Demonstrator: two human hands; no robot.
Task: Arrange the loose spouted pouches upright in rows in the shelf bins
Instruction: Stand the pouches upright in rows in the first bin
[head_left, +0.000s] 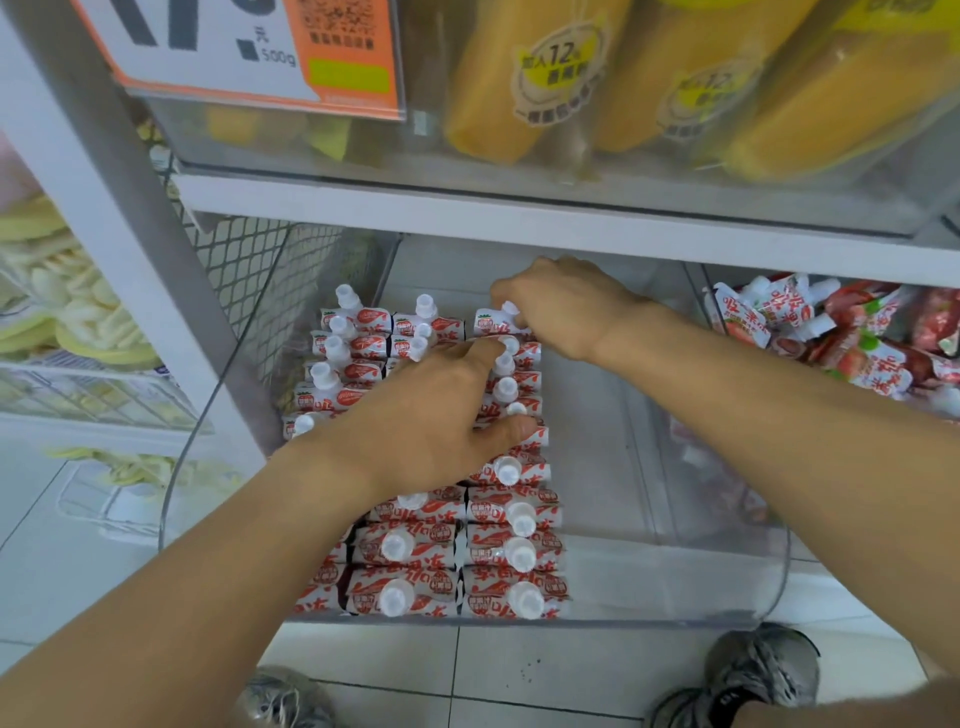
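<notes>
Red-and-white spouted pouches (511, 551) with white caps stand upright in three rows in the left half of a clear plastic shelf bin (769, 597). My left hand (431, 415) lies over the middle and right rows, fingers spread and thumb pressing against the pouches. At the far end of the right row, my right hand (566, 312) pinches the top of a pouch (493, 323) with curled fingers. The bin's right half shows its bare floor. A heap of loose pouches (841, 338) lies in the neighbouring bin on the right.
The shelf above (519, 218) overhangs the bin and carries a clear bin of orange-yellow packs (675, 78) and a price sign (249, 47). A wire mesh panel (249, 275) stands left of the bin. My shoes (753, 670) rest on the tiled floor below.
</notes>
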